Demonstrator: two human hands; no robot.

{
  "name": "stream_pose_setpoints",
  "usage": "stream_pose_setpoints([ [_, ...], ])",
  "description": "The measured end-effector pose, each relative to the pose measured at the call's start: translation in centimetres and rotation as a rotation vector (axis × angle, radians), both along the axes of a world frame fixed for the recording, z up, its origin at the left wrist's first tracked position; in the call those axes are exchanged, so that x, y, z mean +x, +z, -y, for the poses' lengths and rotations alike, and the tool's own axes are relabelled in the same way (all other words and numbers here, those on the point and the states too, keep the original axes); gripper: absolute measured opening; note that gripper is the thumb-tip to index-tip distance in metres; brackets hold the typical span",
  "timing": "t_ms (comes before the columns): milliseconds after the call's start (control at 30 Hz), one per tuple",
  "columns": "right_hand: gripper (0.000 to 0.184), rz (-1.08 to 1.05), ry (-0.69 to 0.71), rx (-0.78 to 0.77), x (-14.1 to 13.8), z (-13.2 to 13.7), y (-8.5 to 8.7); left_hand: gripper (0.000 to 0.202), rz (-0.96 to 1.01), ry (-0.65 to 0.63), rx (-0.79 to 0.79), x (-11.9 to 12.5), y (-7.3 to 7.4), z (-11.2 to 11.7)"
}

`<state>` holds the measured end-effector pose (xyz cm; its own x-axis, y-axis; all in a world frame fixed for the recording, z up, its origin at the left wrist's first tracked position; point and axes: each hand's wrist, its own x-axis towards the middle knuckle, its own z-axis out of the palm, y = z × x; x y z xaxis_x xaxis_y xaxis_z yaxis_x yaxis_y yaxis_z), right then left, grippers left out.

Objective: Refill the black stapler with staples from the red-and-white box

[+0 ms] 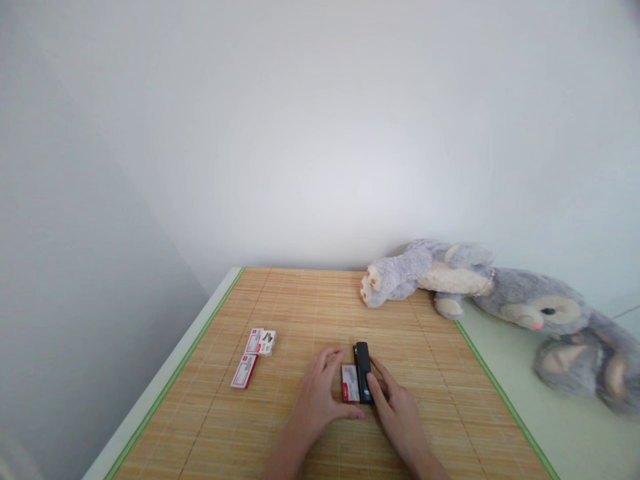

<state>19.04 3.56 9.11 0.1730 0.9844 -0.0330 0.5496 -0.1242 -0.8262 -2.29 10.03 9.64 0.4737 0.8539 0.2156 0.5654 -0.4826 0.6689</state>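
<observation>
A black stapler (pixel 363 373) lies lengthwise on the bamboo mat, pointing away from me. My right hand (pixel 396 408) grips it from the right, thumb on its top and fingers along its far side. Against the stapler's left side sits a small red and white box (pixel 351 383), probably of staples. Around that box my left hand (pixel 320 393) is spread open, its thumb below the near end and its fingers by the far end. A gap shows between the left palm and the box.
To the left lie several small boxes: a red and white one (pixel 243 371) nearest, another (pixel 253 341) behind it, and a white box (pixel 267 343) with a dark picture. A grey plush rabbit (pixel 450 277) stretches along the back right. The bamboo mat (pixel 300 307) has green edging.
</observation>
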Motion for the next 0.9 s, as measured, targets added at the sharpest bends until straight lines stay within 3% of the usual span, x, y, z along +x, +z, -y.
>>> stream_pose_setpoints([
  [67,0.067,-0.019,-0.053,0.020,0.3,0.2,-0.2,0.087,-0.023,0.199,0.095,-3.3,-0.1,0.5],
  [133,0.068,-0.012,-0.091,0.038,0.4,0.4,-0.3,0.051,-0.061,0.509,0.197,-7.8,-0.6,0.8],
  [200,0.067,-0.010,-0.092,0.047,0.3,0.4,-0.4,0.048,-0.115,0.748,0.243,-12.7,-1.5,0.9],
  [267,0.065,-0.020,-0.082,0.053,0.2,0.4,-0.4,0.054,-0.156,0.792,0.213,-16.6,-2.5,0.8],
  [333,0.062,-0.038,-0.074,0.058,0.2,0.3,-0.5,0.055,-0.152,0.713,0.151,-18.3,-2.9,0.8],
  [400,0.060,-0.054,-0.063,0.057,0.2,0.3,-0.5,0.053,-0.132,0.629,0.079,-17.6,-2.7,1.2],
  [500,0.057,-0.059,-0.042,0.051,0.2,0.4,-0.4,0.054,-0.113,0.540,-0.034,-13.8,-1.7,2.4],
  [667,0.056,-0.061,-0.025,0.056,0.2,0.5,-0.4,0.086,-0.098,0.314,-0.181,-8.9,-0.2,2.9],
  [800,0.057,-0.071,-0.022,0.097,0.2,0.4,-0.5,0.051,-0.107,0.171,-0.113,-7.5,0.4,1.4],
  [833,0.057,-0.073,-0.023,0.105,0.2,0.4,-0.5,0.049,-0.097,0.146,-0.092,-7.1,0.6,1.0],
  [900,0.057,-0.080,-0.022,0.112,0.2,0.4,-0.5,0.065,-0.068,0.110,-0.077,-6.4,1.0,0.4],
])
